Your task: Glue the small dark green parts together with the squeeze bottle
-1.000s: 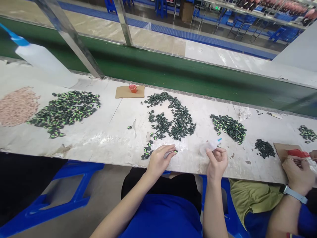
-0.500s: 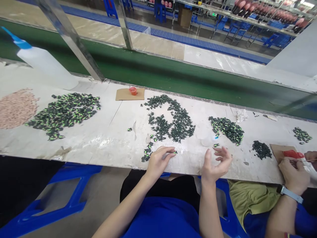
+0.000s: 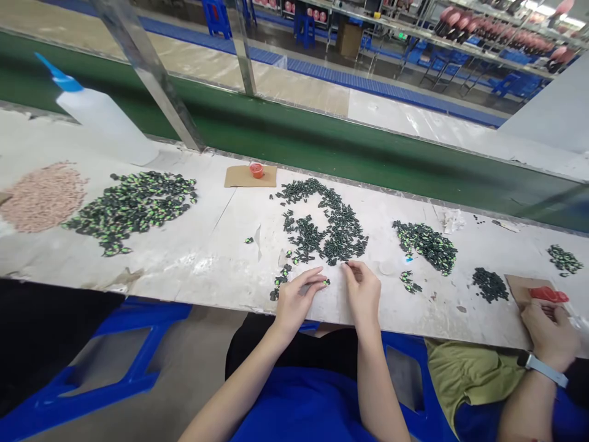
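Note:
Between its thumb and fingertips, my left hand (image 3: pixel 297 301) pinches a small black-and-green piece (image 3: pixel 326 282) just above the table. My right hand (image 3: pixel 362 290) is closed at the fingertips on a small dark piece (image 3: pixel 346 263), at the lower edge of the dark green piece pile (image 3: pixel 343 230). A short trail of black-and-green pieces (image 3: pixel 280 281) lies left of my left hand. To the right of my right hand sit a few loose pieces (image 3: pixel 409 282) and a pile of green-and-black pieces (image 3: pixel 427 245).
At the left are a white bottle (image 3: pixel 108 126), a pink pile (image 3: pixel 43 196) and a large black-and-green pile (image 3: pixel 133 209). A red cup (image 3: pixel 256 170) stands on cardboard (image 3: pixel 237 177). Another person's hand (image 3: pixel 550 331) works at the right beside a dark pile (image 3: pixel 490 285).
My right hand has moved left from beside the right-hand pieces to the dark pile, and its fingers have closed. My left hand still pinches its piece. The view has shifted slightly.

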A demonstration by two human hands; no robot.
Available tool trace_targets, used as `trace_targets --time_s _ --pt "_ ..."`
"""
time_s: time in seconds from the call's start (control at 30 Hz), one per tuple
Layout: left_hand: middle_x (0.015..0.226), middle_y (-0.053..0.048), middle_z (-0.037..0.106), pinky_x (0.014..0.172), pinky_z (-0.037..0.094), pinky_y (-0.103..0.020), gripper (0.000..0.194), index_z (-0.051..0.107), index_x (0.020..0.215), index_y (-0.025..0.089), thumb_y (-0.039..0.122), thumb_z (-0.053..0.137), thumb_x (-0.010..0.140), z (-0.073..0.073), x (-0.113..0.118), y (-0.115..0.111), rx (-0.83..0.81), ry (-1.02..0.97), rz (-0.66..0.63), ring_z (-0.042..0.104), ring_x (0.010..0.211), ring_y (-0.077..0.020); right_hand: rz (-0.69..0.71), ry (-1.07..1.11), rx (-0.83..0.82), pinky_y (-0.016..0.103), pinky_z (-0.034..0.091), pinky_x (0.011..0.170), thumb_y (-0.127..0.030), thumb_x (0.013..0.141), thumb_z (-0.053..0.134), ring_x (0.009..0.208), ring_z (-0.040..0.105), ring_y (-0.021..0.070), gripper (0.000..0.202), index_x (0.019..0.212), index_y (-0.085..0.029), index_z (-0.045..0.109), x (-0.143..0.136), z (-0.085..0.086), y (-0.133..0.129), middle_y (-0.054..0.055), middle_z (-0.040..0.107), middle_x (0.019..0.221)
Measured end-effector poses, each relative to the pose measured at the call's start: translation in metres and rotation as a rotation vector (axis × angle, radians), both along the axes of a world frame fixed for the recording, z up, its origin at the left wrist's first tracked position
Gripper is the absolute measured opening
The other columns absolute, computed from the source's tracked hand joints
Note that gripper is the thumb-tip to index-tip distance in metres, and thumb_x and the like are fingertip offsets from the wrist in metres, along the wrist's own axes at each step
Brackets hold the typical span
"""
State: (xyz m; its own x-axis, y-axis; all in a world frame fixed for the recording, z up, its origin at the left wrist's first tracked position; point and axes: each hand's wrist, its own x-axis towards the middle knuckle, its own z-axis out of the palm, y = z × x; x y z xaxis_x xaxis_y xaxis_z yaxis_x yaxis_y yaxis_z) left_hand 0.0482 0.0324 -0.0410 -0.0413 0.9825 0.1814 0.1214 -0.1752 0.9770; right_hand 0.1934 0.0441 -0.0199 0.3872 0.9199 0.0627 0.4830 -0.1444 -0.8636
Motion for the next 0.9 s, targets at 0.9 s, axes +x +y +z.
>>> trace_targets --time_s 0.9 --pt "0.088 -0.001 0.076 0.076 0.062 -0.027 0.02 0.067 0.104 0.021 0.019 0.059 0.086 -0.008 0.001 -0.004 0.216 0.146 0.015 0.073 0.074 -0.0146 0.272 0.249 -0.034 0.03 0.057 0.066 -0.031 0.073 0.068 0.067 0.068 0.018 0.014 0.078 -0.02 0.075 0.001 0.006 -0.024 0.005 0.074 0.078"
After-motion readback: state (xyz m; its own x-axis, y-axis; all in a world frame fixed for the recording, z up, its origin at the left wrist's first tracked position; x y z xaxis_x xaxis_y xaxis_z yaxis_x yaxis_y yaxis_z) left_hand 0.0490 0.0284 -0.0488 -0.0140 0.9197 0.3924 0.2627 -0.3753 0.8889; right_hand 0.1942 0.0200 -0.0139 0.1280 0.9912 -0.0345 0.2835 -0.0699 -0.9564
